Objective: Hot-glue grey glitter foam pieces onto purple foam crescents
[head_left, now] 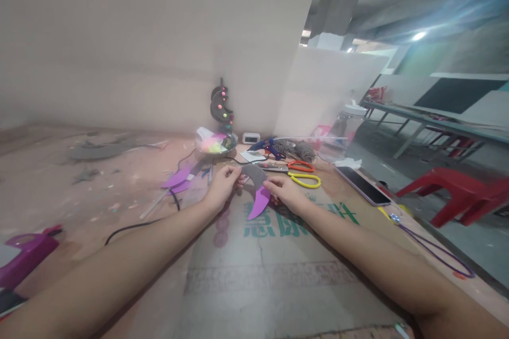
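Note:
Between my two hands is a curved, crescent-like cutout (255, 176), grey on its upper part, with a purple pointed piece (260, 202) at its lower end. My left hand (226, 186) pinches the grey part at its left end. Fingers of my right hand (287, 194) are closed on the right edge, where grey meets purple. Just beyond the hands lie scissors with one red and one yellow handle (305, 179). To the left of my left hand are more purple pieces (180, 179).
A blue glue gun (272, 147), grey yarn (299, 150) and a small white clock (251, 138) stand behind. Near the partition are a bowl (217, 144) and a dark crescent ornament (221, 105). A phone (362, 185) lies right; a magenta tool (29, 257) lies left.

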Demonstrator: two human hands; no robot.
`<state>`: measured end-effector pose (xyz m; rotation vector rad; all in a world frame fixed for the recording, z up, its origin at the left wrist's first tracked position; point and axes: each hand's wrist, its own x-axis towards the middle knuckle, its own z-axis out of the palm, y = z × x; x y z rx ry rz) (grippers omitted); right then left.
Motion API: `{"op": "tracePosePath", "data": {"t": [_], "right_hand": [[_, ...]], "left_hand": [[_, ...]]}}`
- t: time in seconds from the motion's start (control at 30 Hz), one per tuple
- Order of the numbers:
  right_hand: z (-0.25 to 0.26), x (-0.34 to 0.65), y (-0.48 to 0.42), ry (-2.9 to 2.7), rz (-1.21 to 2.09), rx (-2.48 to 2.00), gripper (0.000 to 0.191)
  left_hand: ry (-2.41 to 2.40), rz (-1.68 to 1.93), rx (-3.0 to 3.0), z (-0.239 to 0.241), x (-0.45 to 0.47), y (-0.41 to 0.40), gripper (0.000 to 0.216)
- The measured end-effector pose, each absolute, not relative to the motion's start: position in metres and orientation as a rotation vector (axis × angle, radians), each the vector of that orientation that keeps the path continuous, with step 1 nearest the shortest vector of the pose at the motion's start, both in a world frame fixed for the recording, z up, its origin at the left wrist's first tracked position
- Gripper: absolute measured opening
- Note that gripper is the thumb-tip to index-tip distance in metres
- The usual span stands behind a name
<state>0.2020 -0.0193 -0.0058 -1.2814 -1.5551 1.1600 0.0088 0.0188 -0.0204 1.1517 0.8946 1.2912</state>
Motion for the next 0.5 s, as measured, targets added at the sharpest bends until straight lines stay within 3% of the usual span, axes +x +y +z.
{"op": "tracePosePath", "data": {"t": [0.5], "right_hand": [[-0.0004, 0.2001, -0.024, -1.57, 1.131, -1.294, 0.035]], "left_hand": [[0.977, 1.105, 1.522, -0.0165, 0.0066, 0.0113, 0.037]]}}
